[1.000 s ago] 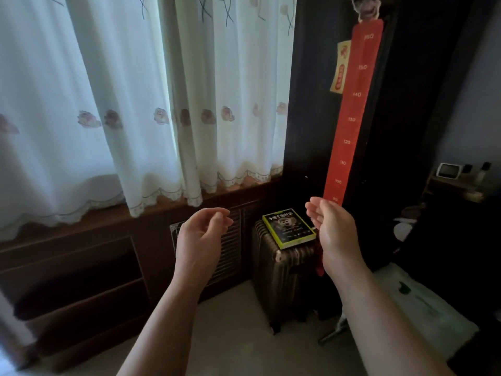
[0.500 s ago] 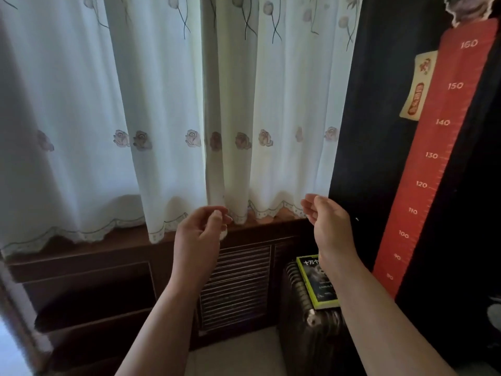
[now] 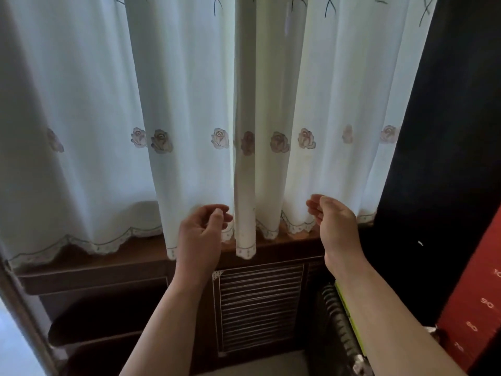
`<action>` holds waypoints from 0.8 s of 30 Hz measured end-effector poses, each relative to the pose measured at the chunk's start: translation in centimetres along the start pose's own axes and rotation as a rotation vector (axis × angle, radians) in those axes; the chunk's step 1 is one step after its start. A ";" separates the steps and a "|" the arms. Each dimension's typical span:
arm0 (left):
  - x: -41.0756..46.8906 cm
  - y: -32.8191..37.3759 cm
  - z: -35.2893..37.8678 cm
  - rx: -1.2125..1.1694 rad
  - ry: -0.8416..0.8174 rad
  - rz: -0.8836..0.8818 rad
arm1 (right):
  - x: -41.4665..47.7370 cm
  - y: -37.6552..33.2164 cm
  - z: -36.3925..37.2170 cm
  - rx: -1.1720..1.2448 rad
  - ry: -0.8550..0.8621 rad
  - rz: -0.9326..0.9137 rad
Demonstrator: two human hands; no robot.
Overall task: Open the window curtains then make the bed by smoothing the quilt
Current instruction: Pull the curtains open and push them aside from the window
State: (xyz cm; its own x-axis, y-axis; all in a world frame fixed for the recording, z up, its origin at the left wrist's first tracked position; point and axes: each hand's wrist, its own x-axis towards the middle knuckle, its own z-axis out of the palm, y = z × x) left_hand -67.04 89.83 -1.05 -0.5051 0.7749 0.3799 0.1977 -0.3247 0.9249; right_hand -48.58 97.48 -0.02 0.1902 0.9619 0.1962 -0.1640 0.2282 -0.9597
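You were on the curtain step: your left hand point(image 3: 202, 232) and right hand point(image 3: 332, 222), both half-curled and empty, flanked the closed curtains' point(image 3: 244, 131) central fold above the sill point(image 3: 141, 256), so next each needed to pinch an edge.

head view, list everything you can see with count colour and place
sheer curtains: two panels, white with rose embroidery, closed, meeting at centre
dark drape: one, black, right of the sheers
window sill: one, brown wood, under the curtain hems
slatted vent panel: one, dark brown, below the sill
suitcase: one, dark ribbed, lower right, partly hidden by the forearm
book: one, yellow-green edge, on the suitcase
height chart: one, red with white numbers, far right
left hand: fingers curled, empty, at the hem
right hand: fingers curled, empty, at the hem
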 end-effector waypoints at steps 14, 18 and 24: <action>22.9 -4.0 -3.4 0.061 -0.046 0.126 | 12.3 2.2 17.2 -0.046 0.102 -0.074; 26.4 -5.5 -2.8 0.075 -0.078 0.114 | 14.3 2.8 19.9 -0.094 0.129 -0.067; 30.6 -5.8 -1.5 0.121 -0.076 0.165 | 18.5 2.5 23.1 -0.102 0.110 -0.116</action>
State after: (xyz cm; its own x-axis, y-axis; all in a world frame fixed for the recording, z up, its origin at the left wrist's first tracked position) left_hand -84.89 114.57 5.20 -0.3934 0.7570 0.5218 0.3742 -0.3866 0.8429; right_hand -67.83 119.33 5.85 0.3075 0.9066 0.2890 -0.0372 0.3150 -0.9484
